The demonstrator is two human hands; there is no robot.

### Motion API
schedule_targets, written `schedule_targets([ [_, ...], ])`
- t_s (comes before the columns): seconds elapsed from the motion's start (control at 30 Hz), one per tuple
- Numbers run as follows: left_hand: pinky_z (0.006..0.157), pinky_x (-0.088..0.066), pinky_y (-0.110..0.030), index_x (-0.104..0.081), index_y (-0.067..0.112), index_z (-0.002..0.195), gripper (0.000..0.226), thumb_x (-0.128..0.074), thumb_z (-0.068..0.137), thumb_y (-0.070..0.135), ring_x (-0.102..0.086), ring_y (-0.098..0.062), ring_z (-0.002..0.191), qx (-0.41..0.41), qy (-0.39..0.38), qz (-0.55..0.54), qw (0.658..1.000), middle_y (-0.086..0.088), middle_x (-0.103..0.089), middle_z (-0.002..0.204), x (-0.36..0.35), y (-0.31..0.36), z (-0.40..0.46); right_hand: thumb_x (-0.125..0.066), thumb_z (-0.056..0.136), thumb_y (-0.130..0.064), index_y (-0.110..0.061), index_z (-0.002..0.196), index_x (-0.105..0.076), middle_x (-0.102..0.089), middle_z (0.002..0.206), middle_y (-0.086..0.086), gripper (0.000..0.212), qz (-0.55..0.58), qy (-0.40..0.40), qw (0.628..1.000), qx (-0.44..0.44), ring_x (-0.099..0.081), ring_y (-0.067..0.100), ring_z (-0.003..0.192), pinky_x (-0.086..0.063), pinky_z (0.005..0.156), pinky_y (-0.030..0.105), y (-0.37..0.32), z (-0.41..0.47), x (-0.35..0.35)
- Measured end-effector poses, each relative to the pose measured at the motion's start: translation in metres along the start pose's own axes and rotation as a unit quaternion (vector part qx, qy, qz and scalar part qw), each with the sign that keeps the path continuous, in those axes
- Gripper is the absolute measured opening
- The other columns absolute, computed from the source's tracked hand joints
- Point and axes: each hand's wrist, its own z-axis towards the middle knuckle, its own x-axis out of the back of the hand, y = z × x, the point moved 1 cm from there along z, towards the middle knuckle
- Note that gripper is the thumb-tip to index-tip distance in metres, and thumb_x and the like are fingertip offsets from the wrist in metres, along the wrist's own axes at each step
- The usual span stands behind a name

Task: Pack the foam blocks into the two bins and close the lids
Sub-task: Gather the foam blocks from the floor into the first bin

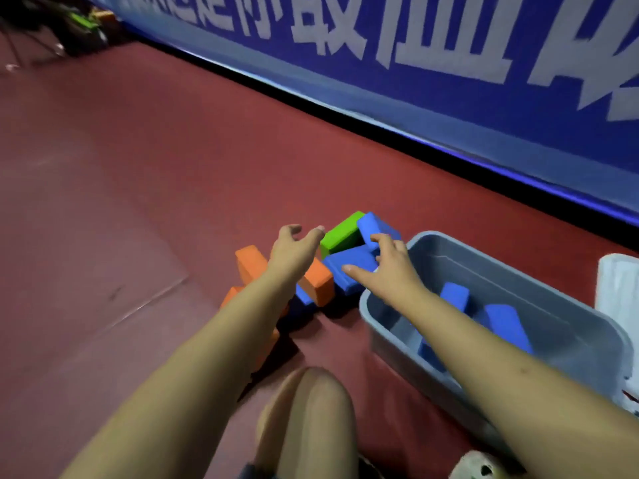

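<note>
A pile of foam blocks lies on the red floor: a green block (340, 233), blue blocks (349, 266), and orange blocks (250, 262). A grey bin (584, 326) stands to the right of the pile, with several blue blocks (506, 324) inside it. My left hand (294, 250) hovers over the orange blocks with its fingers spread, near the green block. My right hand (389, 266) reaches over the bin's far corner, fingers spread on the blue blocks, its thumb along the front one. My forearms hide part of the pile.
A blue banner wall (449, 81) with white characters runs along the back and right. A white object (619, 295), possibly a lid or second bin, sits at the right edge. My knee (311, 420) is in the foreground. Dark equipment (69, 25) stands far left.
</note>
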Motion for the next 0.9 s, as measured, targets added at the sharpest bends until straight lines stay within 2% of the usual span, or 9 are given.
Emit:
schedule_targets([
  [0.03,0.1,-0.046,-0.042,-0.042,0.016,0.136,0.058,-0.059,0.089,0.044,-0.049,-0.023,0.118,0.02,0.006,-0.005,1.0,-0.007,-0.044,0.139,0.011,-0.015,0.013,-0.075,0.075,-0.042,-0.015,0.138,-0.038,-0.034,0.136,0.012,0.078,-0.007,-0.018,1.0,0.0,-0.052,0.027,0.117,-0.041,0.102,0.037,-0.003,0.01,-0.017],
  [0.1,0.105,-0.041,-0.044,-0.04,0.013,0.138,0.057,-0.058,0.091,0.04,-0.046,-0.025,0.124,0.064,0.022,-0.015,0.998,-0.009,-0.043,0.139,0.032,-0.049,0.038,-0.073,0.076,-0.042,-0.016,0.138,-0.038,-0.035,0.136,0.011,0.075,-0.024,-0.053,0.998,-0.001,-0.053,0.024,0.114,-0.041,0.099,0.033,-0.005,0.028,-0.05],
  [0.23,0.098,-0.043,-0.039,-0.037,0.01,0.139,0.061,-0.06,0.09,0.039,-0.048,-0.028,0.118,0.136,0.057,-0.007,0.989,-0.01,-0.045,0.135,0.061,-0.126,0.09,-0.072,0.079,-0.04,-0.016,0.139,-0.038,-0.035,0.137,0.011,0.073,-0.06,-0.111,0.992,-0.019,-0.052,0.024,0.114,-0.035,0.089,0.022,0.004,0.067,-0.115],
  [0.33,0.091,-0.041,-0.033,-0.035,0.008,0.14,0.065,-0.062,0.089,0.037,-0.05,-0.027,0.116,0.185,0.068,0.009,0.98,-0.012,-0.045,0.137,0.069,-0.185,0.118,-0.073,0.078,-0.041,-0.013,0.138,-0.038,-0.037,0.136,0.015,0.075,-0.078,-0.148,0.985,-0.036,-0.047,0.027,0.121,-0.036,0.1,0.027,0.015,0.093,-0.168],
  [0.4,0.094,-0.041,-0.033,-0.037,0.008,0.139,0.066,-0.065,0.087,0.036,-0.052,-0.026,0.115,0.214,0.071,0.027,0.974,-0.014,-0.044,0.14,0.067,-0.222,0.131,-0.075,0.076,-0.042,-0.013,0.139,-0.038,-0.037,0.137,0.016,0.078,-0.084,-0.174,0.98,-0.055,-0.045,0.029,0.124,-0.037,0.105,0.032,0.022,0.109,-0.205],
  [0.57,0.104,-0.04,-0.037,-0.029,0.009,0.144,0.084,-0.071,0.08,0.042,-0.042,-0.031,0.129,0.29,0.037,0.073,0.954,-0.016,-0.033,0.145,0.046,-0.301,0.153,-0.076,0.073,-0.044,-0.014,0.141,-0.033,-0.033,0.139,0.014,0.085,-0.093,-0.203,0.971,-0.086,-0.036,0.032,0.13,-0.032,0.11,0.037,0.04,0.148,-0.281],
  [0.73,0.115,-0.02,-0.039,-0.01,0.017,0.151,0.105,-0.074,0.074,0.047,-0.021,-0.033,0.142,0.272,0.016,0.177,0.946,-0.016,-0.013,0.155,0.018,-0.331,0.168,-0.077,0.071,-0.046,-0.017,0.147,-0.018,-0.026,0.143,0.016,0.1,-0.121,-0.195,0.969,-0.09,-0.031,0.038,0.132,-0.026,0.11,0.041,0.049,0.187,-0.33],
  [0.8,0.115,-0.018,-0.039,-0.005,0.022,0.152,0.104,-0.073,0.077,0.043,-0.014,-0.033,0.144,0.257,0.003,0.19,0.948,-0.015,-0.005,0.157,0.011,-0.338,0.175,-0.077,0.07,-0.046,-0.02,0.148,-0.015,-0.025,0.144,0.015,0.103,-0.123,-0.19,0.97,-0.095,-0.03,0.037,0.133,-0.028,0.109,0.042,0.049,0.201,-0.343],
  [0.9,0.114,-0.021,-0.04,-0.002,0.034,0.152,0.098,-0.07,0.081,0.036,-0.014,-0.035,0.144,0.248,-0.018,0.204,0.947,-0.013,0.0,0.158,0.01,-0.35,0.186,-0.076,0.073,-0.045,-0.019,0.148,-0.014,-0.027,0.144,0.015,0.101,-0.138,-0.196,0.966,-0.101,-0.031,0.037,0.132,-0.033,0.106,0.042,0.05,0.209,-0.356],
])
